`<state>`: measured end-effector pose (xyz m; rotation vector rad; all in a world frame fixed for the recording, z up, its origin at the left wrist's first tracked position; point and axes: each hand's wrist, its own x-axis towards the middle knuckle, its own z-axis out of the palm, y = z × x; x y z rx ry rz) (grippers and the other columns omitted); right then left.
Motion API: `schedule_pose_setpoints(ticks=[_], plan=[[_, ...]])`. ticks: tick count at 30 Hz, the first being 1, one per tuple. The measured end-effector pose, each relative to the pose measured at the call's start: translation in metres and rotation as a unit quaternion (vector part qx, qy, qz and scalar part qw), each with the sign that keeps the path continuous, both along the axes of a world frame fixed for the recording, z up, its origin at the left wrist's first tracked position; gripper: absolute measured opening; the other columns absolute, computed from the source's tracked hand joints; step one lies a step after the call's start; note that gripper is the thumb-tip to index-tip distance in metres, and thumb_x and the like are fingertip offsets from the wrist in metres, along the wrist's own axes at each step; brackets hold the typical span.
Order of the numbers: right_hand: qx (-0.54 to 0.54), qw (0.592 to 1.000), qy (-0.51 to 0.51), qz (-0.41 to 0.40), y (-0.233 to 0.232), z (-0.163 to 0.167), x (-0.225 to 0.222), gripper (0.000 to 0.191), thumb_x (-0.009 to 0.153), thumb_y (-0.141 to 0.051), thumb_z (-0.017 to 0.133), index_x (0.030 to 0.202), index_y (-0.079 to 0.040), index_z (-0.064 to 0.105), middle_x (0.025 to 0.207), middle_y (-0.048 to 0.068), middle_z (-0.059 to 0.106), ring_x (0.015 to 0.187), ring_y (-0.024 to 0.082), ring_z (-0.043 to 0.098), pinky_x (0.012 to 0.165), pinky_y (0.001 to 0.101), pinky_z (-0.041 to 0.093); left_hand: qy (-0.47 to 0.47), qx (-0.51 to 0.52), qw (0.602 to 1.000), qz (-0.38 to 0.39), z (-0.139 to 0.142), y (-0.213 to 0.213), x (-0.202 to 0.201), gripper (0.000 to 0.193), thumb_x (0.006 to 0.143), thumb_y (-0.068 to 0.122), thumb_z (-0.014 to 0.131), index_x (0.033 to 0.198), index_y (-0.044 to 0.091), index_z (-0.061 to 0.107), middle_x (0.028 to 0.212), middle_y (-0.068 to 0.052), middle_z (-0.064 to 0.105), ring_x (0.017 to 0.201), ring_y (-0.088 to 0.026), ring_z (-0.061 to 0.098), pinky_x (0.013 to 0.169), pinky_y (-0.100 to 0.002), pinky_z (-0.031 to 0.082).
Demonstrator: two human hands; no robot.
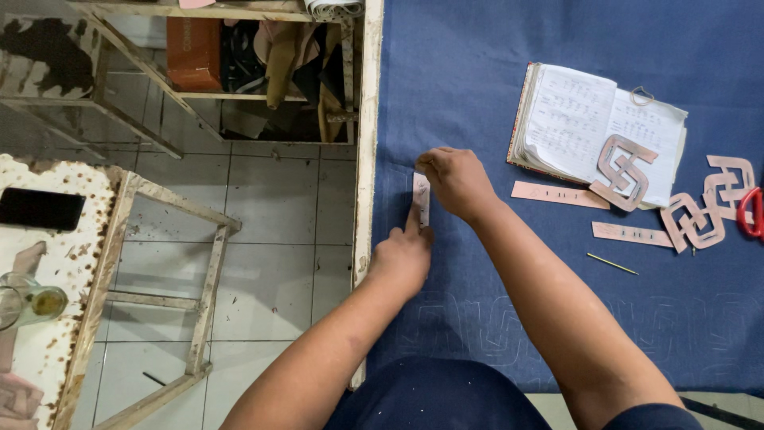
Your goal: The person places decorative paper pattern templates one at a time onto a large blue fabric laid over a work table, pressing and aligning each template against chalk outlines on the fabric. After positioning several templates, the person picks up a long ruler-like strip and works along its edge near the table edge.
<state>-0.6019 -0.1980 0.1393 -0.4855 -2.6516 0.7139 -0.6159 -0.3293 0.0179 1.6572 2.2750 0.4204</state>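
Both hands are down on the blue cloth [493, 263], close to the table's edge. The right hand [455, 181] has its fingers curled over the top end of a small pale strip [421, 197], pressing it flat. The left hand [404, 256] is mostly closed, one finger stretched up along the strip's lower end. Well off beyond the right hand's knuckles lie an open notebook [581, 119] and interlocking cardboard templates [622, 171].
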Motion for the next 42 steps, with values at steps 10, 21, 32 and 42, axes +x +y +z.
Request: schedule_pose_setpoints(ticks=[10,21,32,42], plan=[[0.019,0.997,-0.056,-0.041,0.004,-0.001,0.019,0.014,0.095,-0.016,0.068,0.099,-0.005,0.075,0.096,0.014,0.075,0.086,0.036,0.072,0.077,0.0440,0.056,-0.057,-0.067,0.996,-0.005,0.014,-0.001,-0.012,0.035,0.086,0.008,0.067,0.120,0.005,0.060,0.162,-0.022,0.030,0.095,-0.037,0.071,0.075,-0.048,0.061],[0.004,0.998,-0.053,-0.024,-0.016,-0.030,0.055,0.014,0.095,-0.015,0.066,0.100,-0.006,0.075,0.095,0.015,0.073,0.089,0.037,0.070,0.076,0.0460,0.055,-0.098,-0.060,0.993,0.012,0.017,-0.006,-0.024,0.052,0.084,0.012,0.071,0.132,0.006,0.051,0.163,-0.009,0.034,0.097,-0.037,0.071,0.082,-0.050,0.057],[-0.029,0.998,-0.056,0.027,-0.061,-0.069,0.134,0.013,0.092,-0.015,0.068,0.098,-0.006,0.074,0.094,0.012,0.074,0.092,0.034,0.070,0.084,0.0431,0.055,0.018,-0.051,0.998,-0.042,0.021,-0.004,-0.027,0.073,0.077,0.032,0.084,0.140,0.008,0.054,0.161,-0.007,0.036,0.139,-0.034,0.041,0.108,-0.055,0.037],[-0.074,0.994,-0.075,0.009,-0.068,-0.072,0.140,0.014,0.094,-0.017,0.067,0.100,-0.007,0.075,0.091,0.010,0.075,0.087,0.031,0.071,0.080,0.0399,0.057,0.003,-0.057,0.998,-0.030,0.024,0.000,-0.036,0.067,0.071,0.037,0.088,0.129,0.017,0.062,0.160,-0.001,0.038,0.150,-0.033,0.027,0.120,-0.063,0.014]])
